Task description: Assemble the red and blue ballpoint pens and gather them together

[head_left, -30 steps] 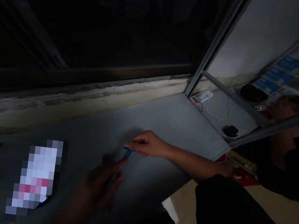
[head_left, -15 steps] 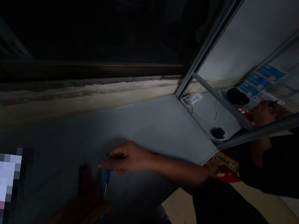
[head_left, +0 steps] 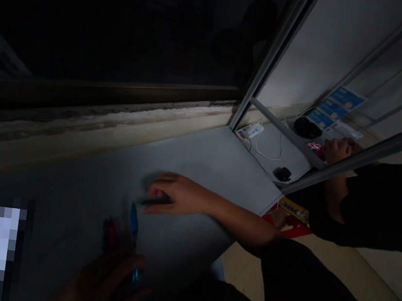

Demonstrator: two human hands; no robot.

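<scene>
In the dim lower left, my left hand (head_left: 108,276) has its thumb and index finger around a slim blue pen (head_left: 134,220). The index finger hides part of the pen, and its upper end points away from me. My right hand (head_left: 177,194) is just above the grey tabletop (head_left: 193,154), with its fingers curled on a dark slender stick (head_left: 153,201) that looks like a pen. Just left of the blue pen, a red pen-like thing (head_left: 112,232) lies beside a dark one; the poor light blurs both.
A dark window and rough sill (head_left: 117,118) run along the back. A metal frame post (head_left: 247,102) stands at the right. Beyond it, another person's hands (head_left: 336,150) are over a second table with a black charger (head_left: 282,173), white cables and blue boxes (head_left: 334,108).
My right hand has moved up and away from the blue pen's end, and a dark slender stick now shows in its fingers. The blue pen has tilted slightly left; the view has shifted a little.
</scene>
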